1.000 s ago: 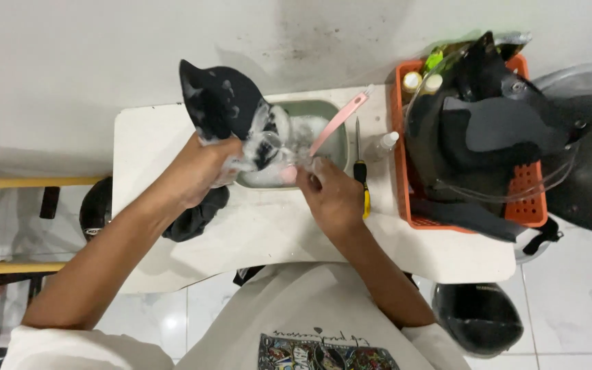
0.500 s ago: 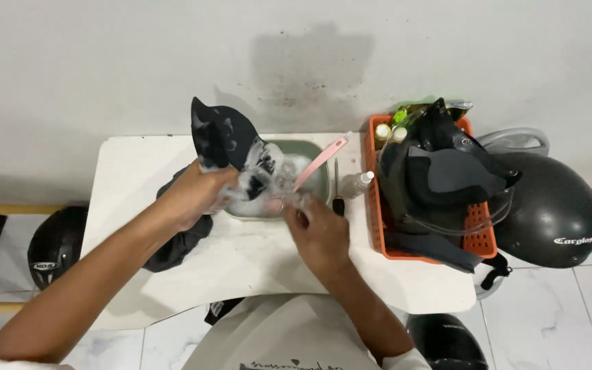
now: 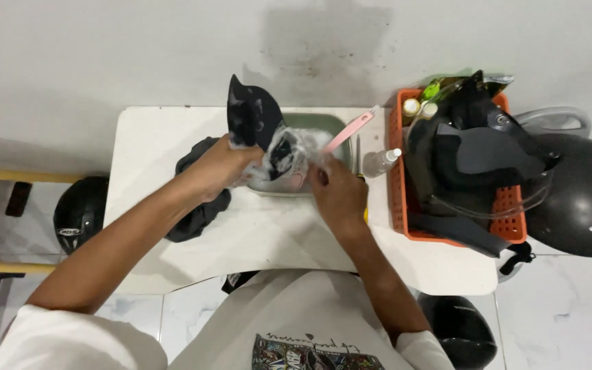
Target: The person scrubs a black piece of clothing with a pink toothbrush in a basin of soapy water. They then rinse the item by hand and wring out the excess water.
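Since the earlier frame, both hands sit lower over the grey basin [image 3: 337, 125]. Left hand [image 3: 222, 166] grips the soapy black helmet pad [image 3: 258, 123]; right hand [image 3: 339, 194] pinches its wet end. Orange crate [image 3: 515, 223] stands right.

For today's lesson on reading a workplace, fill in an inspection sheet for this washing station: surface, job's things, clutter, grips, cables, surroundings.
Surface: small white table against a stained white wall.
Job's things: black soapy fabric pad held over a grey-green rectangular basin; pink plastic brush leaning on the basin rim.
Clutter: dark crumpled cloth; small clear bottle; orange plastic basket full of black helmet parts.
Grips: left hand clutches the pad; right hand pinches its foamy lower end.
Cables: nothing seen.
Surroundings: black helmets on the tiled floor, left, right and bottom.
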